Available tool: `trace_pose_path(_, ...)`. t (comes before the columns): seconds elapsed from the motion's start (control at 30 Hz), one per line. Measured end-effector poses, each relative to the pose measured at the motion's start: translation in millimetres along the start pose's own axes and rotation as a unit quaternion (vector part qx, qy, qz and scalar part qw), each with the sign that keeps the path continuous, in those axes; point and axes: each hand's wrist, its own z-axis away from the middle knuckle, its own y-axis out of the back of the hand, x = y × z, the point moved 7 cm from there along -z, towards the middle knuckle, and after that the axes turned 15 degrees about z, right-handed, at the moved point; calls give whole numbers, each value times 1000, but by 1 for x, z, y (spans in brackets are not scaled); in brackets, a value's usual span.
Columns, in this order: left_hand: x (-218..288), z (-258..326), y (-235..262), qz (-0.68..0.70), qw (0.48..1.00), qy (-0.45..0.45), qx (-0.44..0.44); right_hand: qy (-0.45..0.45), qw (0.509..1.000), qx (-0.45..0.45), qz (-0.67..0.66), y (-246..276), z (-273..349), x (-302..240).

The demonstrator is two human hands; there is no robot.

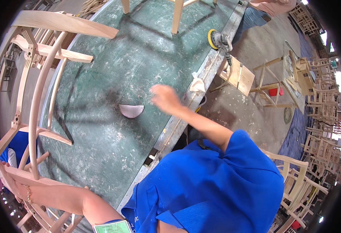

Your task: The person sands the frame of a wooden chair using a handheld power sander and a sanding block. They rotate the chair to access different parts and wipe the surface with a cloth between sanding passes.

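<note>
An unpainted wooden chair frame lies on its side along the left of the green worktable. My left hand, a bracelet at its wrist, is closed on the chair's near lower part; some of its fingers are hidden. Over the table's right half hovers my right hand, smeared by motion, with nothing clearly visible in it. To its left, apart from it, a half-moon piece of greyish-purple sandpaper rests on the tabletop.
An orbital sander with a yellow rim sits at the table's far right edge. A crumpled pale cloth lies on the metal edging. Another chair's legs stand at the far end, near a person in jeans. Stacked chair frames line the right.
</note>
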Motion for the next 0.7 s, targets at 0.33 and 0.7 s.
trace_pose_path(0.33,34,-8,10,14,998,-18,53,-162,943,-138,256,58,29,140)
trace_pose_path(0.7,52,12,-2,-11,996,20,87,-191,566,-335,-728,-76,-190,-116)
